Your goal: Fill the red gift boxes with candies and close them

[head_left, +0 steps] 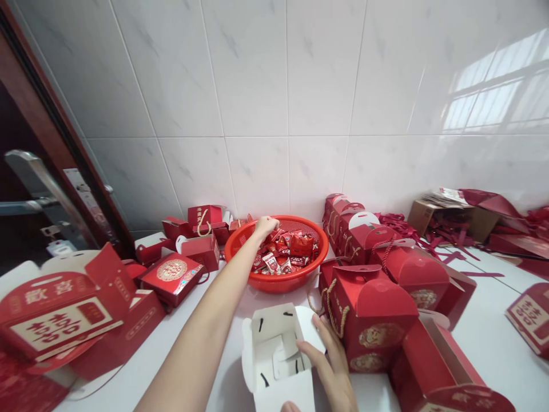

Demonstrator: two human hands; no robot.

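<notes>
Left hand (266, 225) far forward, right hand (335, 366) nearer (fingers bent).

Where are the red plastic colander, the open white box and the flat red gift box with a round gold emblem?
Red plastic colander (286, 284): head view, front outer wall.
Open white box (272, 327): head view, inner back wall.
Flat red gift box (172, 270): head view, emblem on top.

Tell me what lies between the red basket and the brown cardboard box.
In the head view, red gift boxes and a tangle of red ribbon lie between them.
</notes>
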